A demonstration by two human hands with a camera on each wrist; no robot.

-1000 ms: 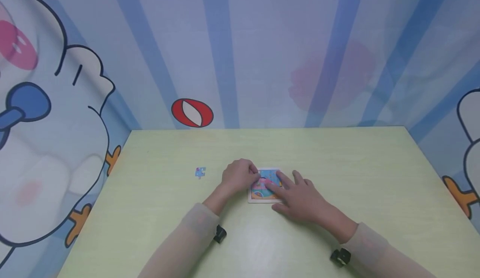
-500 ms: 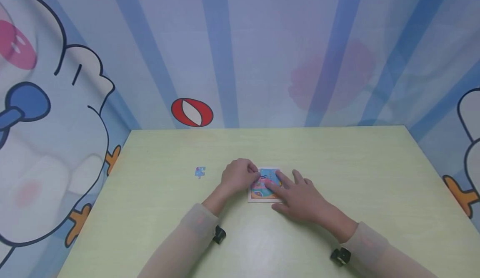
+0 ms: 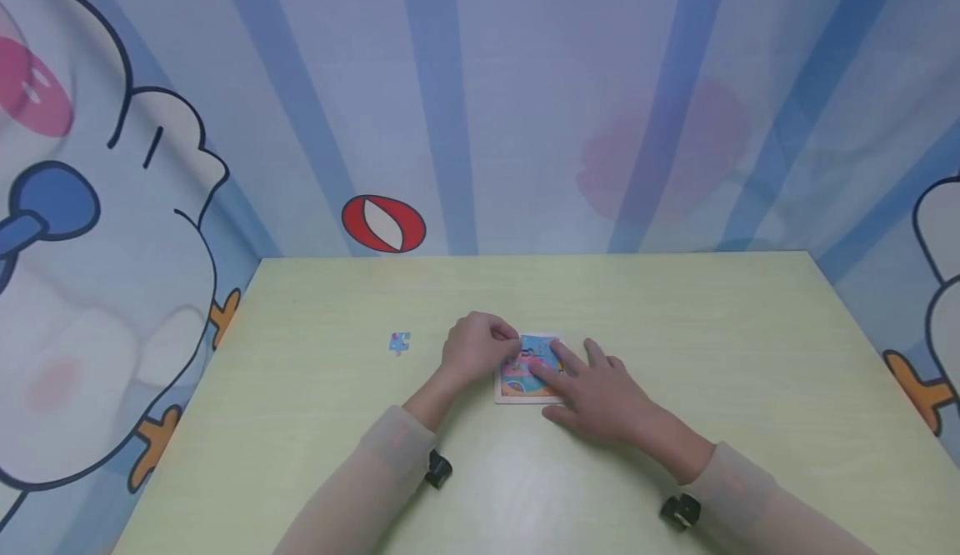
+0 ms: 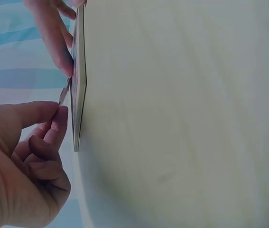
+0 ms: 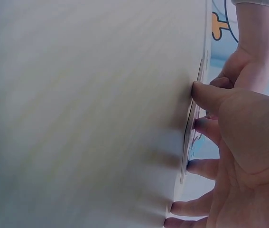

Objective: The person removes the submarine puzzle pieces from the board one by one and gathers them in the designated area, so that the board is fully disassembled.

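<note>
A small framed jigsaw puzzle with a colourful picture lies flat on the table. My left hand pinches a puzzle piece between thumb and index finger at the puzzle's upper left. In the left wrist view that piece stands tilted, its far end at the picture's surface; the head view hides it behind the fingers. My right hand lies spread over the puzzle's right side, fingertips on the picture and thumb at the near edge. Seen from the right wrist, its fingers are nearly straight along the board.
One loose blue puzzle piece lies on the pale wooden table, left of my left hand. A printed cartoon curtain hangs behind the table and along its sides. Each sleeve cuff has a small black device beneath it.
My left hand has shifted very slightly toward the far side, still pinching the puzzle piece. The right hand, the puzzle and the loose piece stay in place.
</note>
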